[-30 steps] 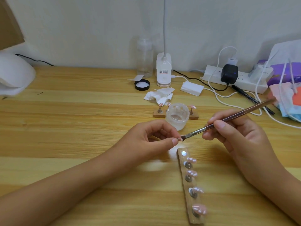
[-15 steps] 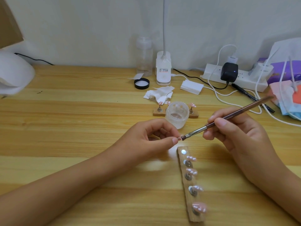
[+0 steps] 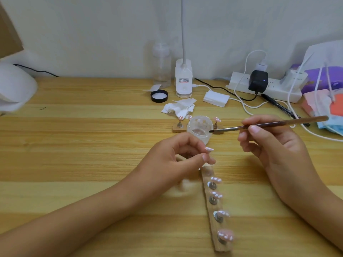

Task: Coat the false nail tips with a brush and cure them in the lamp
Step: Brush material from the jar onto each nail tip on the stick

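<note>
While my left hand (image 3: 178, 158) pinches a nail tip (image 3: 209, 149), my right hand (image 3: 274, 145) grips the brush (image 3: 300, 121) — bristles at the jar (image 3: 193, 126) rim, just beyond that tip.

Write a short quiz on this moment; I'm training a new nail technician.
1. True or false: the brush tip touches the nail tip pinched in the left hand.
2. How many nail tips show on the long wooden strip?
3. Which hand holds the brush? A left hand, B right hand.
Key: 1 false, it is at the jar; 2 four; 3 B.
</note>
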`<state>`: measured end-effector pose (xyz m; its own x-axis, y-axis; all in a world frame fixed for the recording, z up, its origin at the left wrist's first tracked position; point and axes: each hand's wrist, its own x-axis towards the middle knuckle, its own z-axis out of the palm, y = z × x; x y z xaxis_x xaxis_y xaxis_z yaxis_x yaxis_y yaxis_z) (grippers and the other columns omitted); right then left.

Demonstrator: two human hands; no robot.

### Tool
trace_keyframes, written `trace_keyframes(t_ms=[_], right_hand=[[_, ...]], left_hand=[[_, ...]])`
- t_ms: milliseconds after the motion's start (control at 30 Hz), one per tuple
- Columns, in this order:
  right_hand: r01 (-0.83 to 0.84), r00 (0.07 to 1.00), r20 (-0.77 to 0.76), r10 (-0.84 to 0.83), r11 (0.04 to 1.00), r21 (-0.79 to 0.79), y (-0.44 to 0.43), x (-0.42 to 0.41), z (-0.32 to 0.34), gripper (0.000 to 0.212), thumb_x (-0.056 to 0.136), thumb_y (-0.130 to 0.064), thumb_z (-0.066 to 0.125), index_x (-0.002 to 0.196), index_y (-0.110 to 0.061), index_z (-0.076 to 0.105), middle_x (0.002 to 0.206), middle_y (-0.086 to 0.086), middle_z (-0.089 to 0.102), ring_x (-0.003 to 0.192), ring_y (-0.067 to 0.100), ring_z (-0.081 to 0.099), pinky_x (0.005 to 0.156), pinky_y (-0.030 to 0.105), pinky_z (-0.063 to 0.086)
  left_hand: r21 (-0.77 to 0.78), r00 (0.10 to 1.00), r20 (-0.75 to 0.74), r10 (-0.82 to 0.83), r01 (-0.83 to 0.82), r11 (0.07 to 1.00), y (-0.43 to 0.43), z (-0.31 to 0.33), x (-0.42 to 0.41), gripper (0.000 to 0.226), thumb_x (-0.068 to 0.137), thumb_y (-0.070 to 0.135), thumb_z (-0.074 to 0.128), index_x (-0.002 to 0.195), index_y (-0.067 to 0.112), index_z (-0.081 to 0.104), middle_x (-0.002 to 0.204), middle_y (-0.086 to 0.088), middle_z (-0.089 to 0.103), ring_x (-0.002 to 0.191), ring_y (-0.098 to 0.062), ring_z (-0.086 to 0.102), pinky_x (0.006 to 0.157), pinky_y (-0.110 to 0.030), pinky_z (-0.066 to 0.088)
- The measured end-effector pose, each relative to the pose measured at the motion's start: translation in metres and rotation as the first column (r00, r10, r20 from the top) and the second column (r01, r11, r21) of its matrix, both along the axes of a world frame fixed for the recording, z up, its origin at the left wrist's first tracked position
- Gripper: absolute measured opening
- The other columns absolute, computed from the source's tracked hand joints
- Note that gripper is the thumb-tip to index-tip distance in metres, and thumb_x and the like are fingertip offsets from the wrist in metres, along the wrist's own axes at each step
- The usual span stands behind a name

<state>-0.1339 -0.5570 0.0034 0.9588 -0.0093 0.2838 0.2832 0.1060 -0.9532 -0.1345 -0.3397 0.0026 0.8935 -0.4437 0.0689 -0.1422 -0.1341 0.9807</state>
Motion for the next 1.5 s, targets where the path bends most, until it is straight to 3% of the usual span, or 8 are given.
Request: trace_keyframes(t_ms=[100,233,400,567,933,1200,1333,1500], right_hand=[[-0.010,1.000,0.015,0.010,1.000,-0.002,0.002,0.000,0.001,0.016,0.083,-0.020,0.059,0.096,-0.019,0.068,0.074,0.000,0.065,0.071,0.012,0.057,0.066,0.021,0.049],[-0.015,1.000,0.022,0.015,1.000,0.005,0.001,-0.002,0.001,0.012,0.086,-0.016,0.061,0.096,-0.018,0.068,0.074,-0.001,0.066,0.070,0.011,0.058,0.065,0.020,0.049],[-0.009,1.000,0.014,0.010,1.000,-0.016,0.002,-0.003,0.002,0.017,0.083,-0.018,0.057,0.098,-0.016,0.066,0.075,0.000,0.066,0.069,0.011,0.058,0.066,0.020,0.048],[-0.001,1.000,0.000,0.001,1.000,-0.016,0.001,-0.002,0.002,0.019,0.083,-0.019,0.058,0.099,-0.015,0.066,0.076,0.001,0.067,0.071,0.011,0.059,0.066,0.020,0.049],[-0.008,1.000,0.012,0.008,1.000,-0.016,0.002,-0.001,0.000,0.018,0.083,-0.019,0.057,0.098,-0.016,0.066,0.075,-0.001,0.066,0.070,0.010,0.058,0.065,0.019,0.049],[-0.014,0.999,0.036,0.015,0.999,-0.041,0.002,0.000,-0.001,0.013,0.087,-0.016,0.060,0.096,-0.020,0.068,0.075,-0.002,0.066,0.070,0.010,0.058,0.065,0.020,0.049],[-0.030,0.999,0.045,0.030,1.000,-0.001,0.000,0.000,-0.001,0.024,0.092,-0.016,0.049,0.092,-0.024,0.072,0.077,0.001,0.065,0.074,0.013,0.058,0.066,0.022,0.049],[-0.041,0.997,0.058,0.041,0.999,0.000,0.000,0.000,-0.001,0.033,0.096,-0.020,0.040,0.092,-0.024,0.072,0.078,0.003,0.064,0.076,0.015,0.058,0.065,0.023,0.048]], left_hand=[[0.115,0.990,0.140,-0.005,-0.012,0.993,-0.006,-0.002,-0.003,0.006,0.088,0.026,0.069,0.087,0.030,0.065,0.083,0.021,0.069,0.060,0.005,0.051,0.055,-0.005,0.035],[0.234,0.970,0.243,0.001,-0.059,0.971,-0.005,-0.006,-0.001,0.006,0.082,0.031,0.071,0.085,0.033,0.067,0.076,0.021,0.051,0.059,-0.002,0.039,0.058,-0.010,0.033],[0.285,0.966,0.258,-0.022,-0.054,0.957,-0.007,-0.007,0.001,0.009,0.080,0.029,0.075,0.083,0.033,0.068,0.089,0.018,0.059,0.060,-0.003,0.043,0.058,-0.010,0.034],[0.281,0.970,0.241,0.017,-0.086,0.956,-0.001,-0.005,0.002,0.009,0.079,0.028,0.077,0.080,0.032,0.069,0.089,0.013,0.057,0.060,-0.003,0.043,0.059,-0.013,0.036],[0.353,0.963,0.253,-0.092,-0.004,0.936,-0.001,-0.004,-0.010,0.013,0.074,0.036,0.080,0.086,0.032,0.075,0.080,0.016,0.059,0.072,-0.003,0.050,0.063,-0.011,0.036],[0.294,0.990,0.116,-0.085,0.048,0.954,0.000,-0.004,-0.006,0.006,0.079,0.033,0.077,0.080,0.036,0.072,0.069,0.013,0.059,0.062,0.000,0.046,0.056,-0.016,0.038],[0.135,0.996,0.002,-0.093,0.091,0.987,0.006,-0.002,-0.004,0.005,0.080,0.027,0.076,0.081,0.028,0.072,0.068,0.019,0.065,0.064,-0.002,0.047,0.059,-0.014,0.039],[-0.118,0.996,-0.082,-0.040,0.030,0.993,0.012,0.001,0.000,0.006,0.082,0.018,0.070,0.082,0.025,0.071,0.083,0.001,0.075,0.080,-0.007,0.068,0.067,-0.012,0.048]])
